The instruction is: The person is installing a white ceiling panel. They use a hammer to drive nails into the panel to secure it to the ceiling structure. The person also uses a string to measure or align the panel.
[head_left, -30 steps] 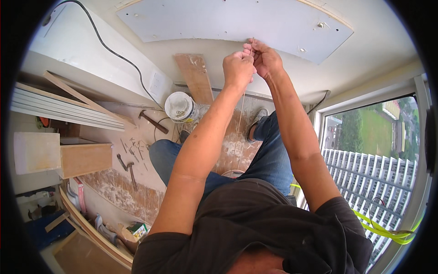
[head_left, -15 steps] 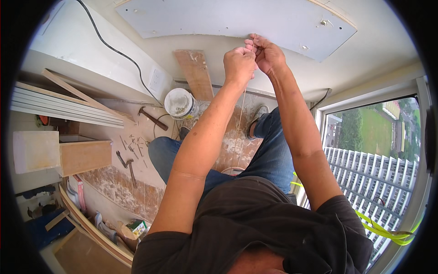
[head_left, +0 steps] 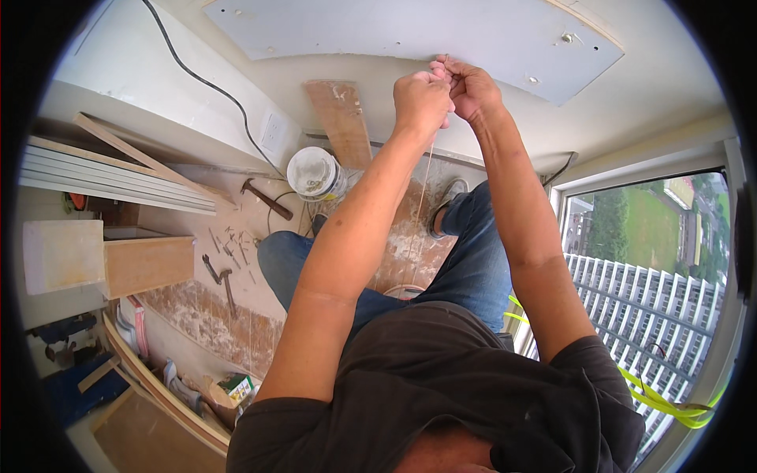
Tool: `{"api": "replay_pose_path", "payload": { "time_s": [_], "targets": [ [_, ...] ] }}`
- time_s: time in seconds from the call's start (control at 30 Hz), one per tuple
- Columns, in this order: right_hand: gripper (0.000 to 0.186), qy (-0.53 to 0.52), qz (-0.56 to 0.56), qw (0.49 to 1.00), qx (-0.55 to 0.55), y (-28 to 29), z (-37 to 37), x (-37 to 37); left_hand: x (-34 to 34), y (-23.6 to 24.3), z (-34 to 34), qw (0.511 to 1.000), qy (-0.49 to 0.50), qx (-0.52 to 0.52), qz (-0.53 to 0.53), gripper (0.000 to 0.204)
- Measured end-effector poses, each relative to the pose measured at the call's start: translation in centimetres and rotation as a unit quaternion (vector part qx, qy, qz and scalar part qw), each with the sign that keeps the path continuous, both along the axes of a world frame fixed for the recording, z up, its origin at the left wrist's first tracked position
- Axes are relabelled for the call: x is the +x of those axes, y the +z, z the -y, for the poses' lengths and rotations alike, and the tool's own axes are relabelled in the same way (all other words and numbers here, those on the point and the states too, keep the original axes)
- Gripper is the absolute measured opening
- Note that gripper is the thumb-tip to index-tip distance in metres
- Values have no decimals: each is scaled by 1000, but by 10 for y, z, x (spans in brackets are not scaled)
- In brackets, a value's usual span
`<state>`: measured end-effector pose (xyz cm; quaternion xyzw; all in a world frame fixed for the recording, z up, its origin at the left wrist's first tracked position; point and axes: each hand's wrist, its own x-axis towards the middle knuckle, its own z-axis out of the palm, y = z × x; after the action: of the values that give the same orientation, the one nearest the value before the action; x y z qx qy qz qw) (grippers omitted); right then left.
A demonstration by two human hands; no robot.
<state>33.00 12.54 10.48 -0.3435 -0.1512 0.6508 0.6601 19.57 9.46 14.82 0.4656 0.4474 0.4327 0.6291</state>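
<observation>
Both my arms reach up and away to the lower edge of a pale grey panel (head_left: 426, 30) fixed on the wall. My left hand (head_left: 422, 104) is closed in a fist on a thin pale string (head_left: 423, 189), which hangs from it toward the floor between my legs. Close beside it, touching or nearly so, my right hand (head_left: 475, 91) pinches with thumb and fingertips just below the panel's edge. The string seems to run up into that pinch, though the fingers largely hide it there.
A white bucket (head_left: 313, 172) stands by a wooden board (head_left: 341, 122) leaning on the wall. Two hammers (head_left: 266, 199) (head_left: 228, 293) and several small metal pieces lie on the dusty floor. Stacked strips (head_left: 118, 180) and a wooden box (head_left: 150, 266) are left; a window (head_left: 646, 299) is right.
Both hands have shifted very slightly in the view, along with the whole scene. My left fist has turned a little and sits closer against my right hand.
</observation>
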Motion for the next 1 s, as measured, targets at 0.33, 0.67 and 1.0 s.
{"api": "replay_pose_path", "payload": {
  "time_s": [0.33,0.67,1.0],
  "targets": [
    [15,-2,-16,999,-27,-1,-11,4,12,4,-2,1000,11,-5,6,10],
    [13,-44,-16,998,-35,-3,-17,1,13,-1,-8,999,35,5,-22,12],
    [14,-42,-47,996,-58,-6,-24,1,21,-10,-16,997,43,33,-50,14]
  ]
}}
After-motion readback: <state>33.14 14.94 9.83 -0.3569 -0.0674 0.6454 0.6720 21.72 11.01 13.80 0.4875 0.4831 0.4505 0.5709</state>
